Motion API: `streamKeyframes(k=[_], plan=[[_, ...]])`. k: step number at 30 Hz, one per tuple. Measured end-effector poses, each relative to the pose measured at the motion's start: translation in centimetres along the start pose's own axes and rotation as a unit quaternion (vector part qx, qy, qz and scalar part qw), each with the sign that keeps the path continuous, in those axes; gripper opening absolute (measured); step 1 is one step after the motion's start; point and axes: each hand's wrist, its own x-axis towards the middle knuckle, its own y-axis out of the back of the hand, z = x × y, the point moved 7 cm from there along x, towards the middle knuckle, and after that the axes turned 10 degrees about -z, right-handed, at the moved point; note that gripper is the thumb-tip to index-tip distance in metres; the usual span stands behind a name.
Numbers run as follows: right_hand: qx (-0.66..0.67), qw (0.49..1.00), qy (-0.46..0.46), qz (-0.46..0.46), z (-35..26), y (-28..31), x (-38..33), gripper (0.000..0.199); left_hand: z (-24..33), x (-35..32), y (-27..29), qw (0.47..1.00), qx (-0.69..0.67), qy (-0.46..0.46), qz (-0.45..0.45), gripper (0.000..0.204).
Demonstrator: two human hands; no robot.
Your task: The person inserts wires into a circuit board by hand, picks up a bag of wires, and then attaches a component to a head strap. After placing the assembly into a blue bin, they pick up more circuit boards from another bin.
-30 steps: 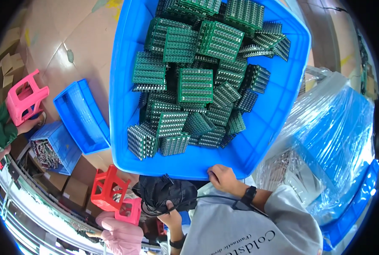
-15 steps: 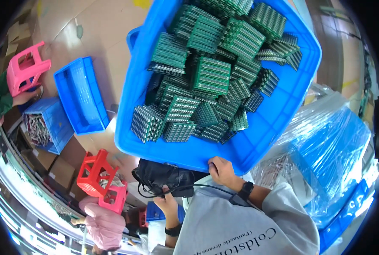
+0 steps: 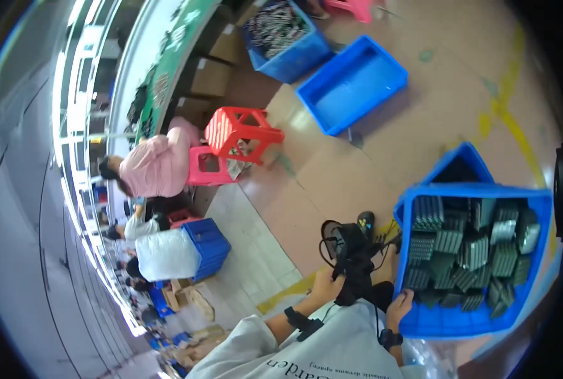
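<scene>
Bright, even overhead light fills the workshop, with long ceiling lamps blown out to white glare at the left, soft blur across the whole tilted fisheye frame, straight lines bowing toward a black rim, and only faint shadows.
</scene>
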Motion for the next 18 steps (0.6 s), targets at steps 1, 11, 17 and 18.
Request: streamKeyframes(k=[1, 11, 17, 18], plan=[[-0.016, 0.999, 0.04, 0.005, 0.5, -0.2, 0.1, 0.02, -0.5, -0.4, 1.2, 1.0, -0.01, 0.001, 0.021, 0.02], [-0.136, 0.99, 0.036, 0.02, 3.4, -1.6, 0.6, 0.033, -5.1, 0.2, 9.8, 0.996, -0.077, -0.051, 0.019, 0.019], [-0.18, 0.983, -0.018, -0.004, 7.9, -0.9, 1.9, 0.037, -4.3, -0.2, 14.5, 0.99, -0.113, -0.079, 0.002, 0.022], [-0.185, 0.983, -0.012, -0.003, 8.8, 0.2, 2.7, 0.037, -4.6, -0.4, 14.8, 0.989, -0.134, -0.068, -0.012, 0.023]])
